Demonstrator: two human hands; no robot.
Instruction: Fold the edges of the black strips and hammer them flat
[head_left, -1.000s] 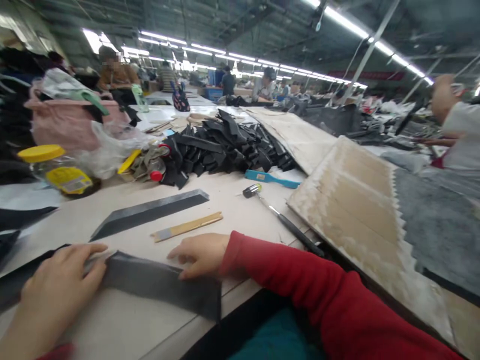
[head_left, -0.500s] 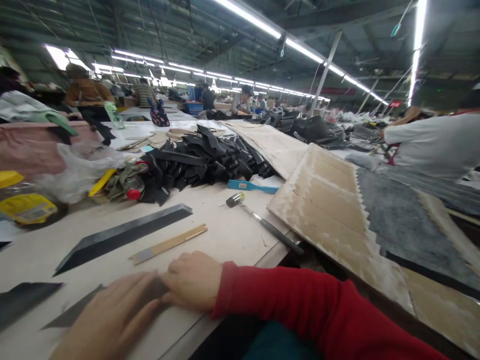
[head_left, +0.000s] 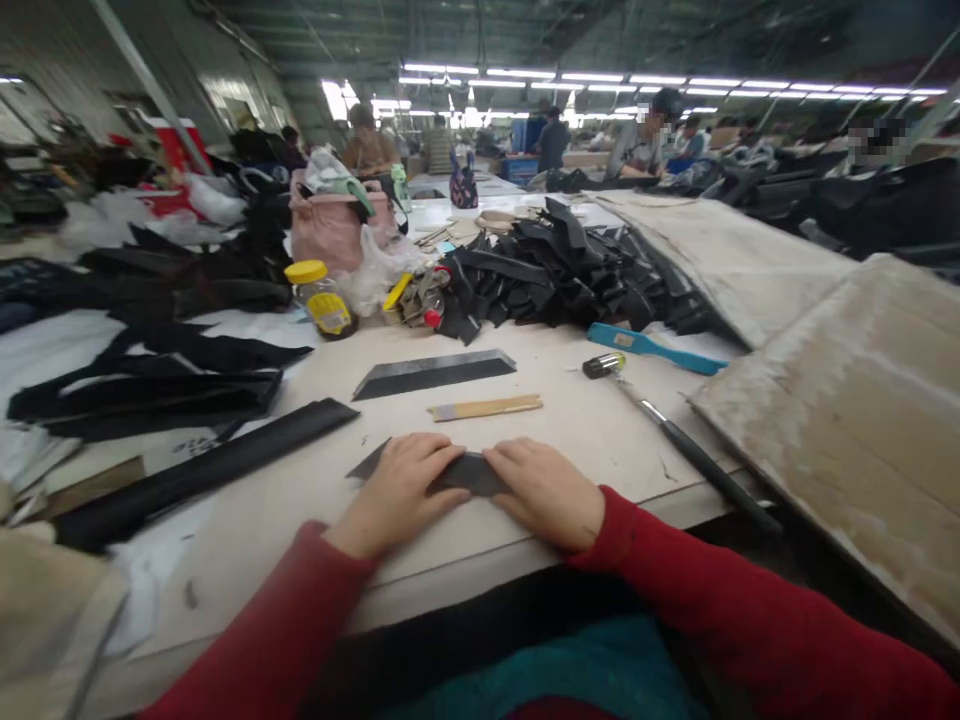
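Note:
Both my hands rest on a dark grey strip of material [head_left: 469, 472] at the near edge of the worktable [head_left: 570, 430]. My left hand [head_left: 401, 490] lies flat on the strip's left part, fingers stretched out. My right hand [head_left: 544, 490] presses flat on its right part. Only the strip's middle and left tip show between and beside the hands. Beyond them lie a wooden ruler-like stick [head_left: 486, 407] and another dark strip [head_left: 433, 373].
A small hammer [head_left: 675, 430] and a blue-handled tool [head_left: 654, 347] lie to the right, beside large boards [head_left: 847, 400]. A heap of black cut pieces [head_left: 559, 270] is behind. A yellow-lidded jar [head_left: 319, 297], a pink bag [head_left: 334, 225] and long black strips [head_left: 195, 470] are left. People work farther back.
The view has swung left and down. My hands have come close together on the strip, which now looks shorter, folded or bunched beneath them.

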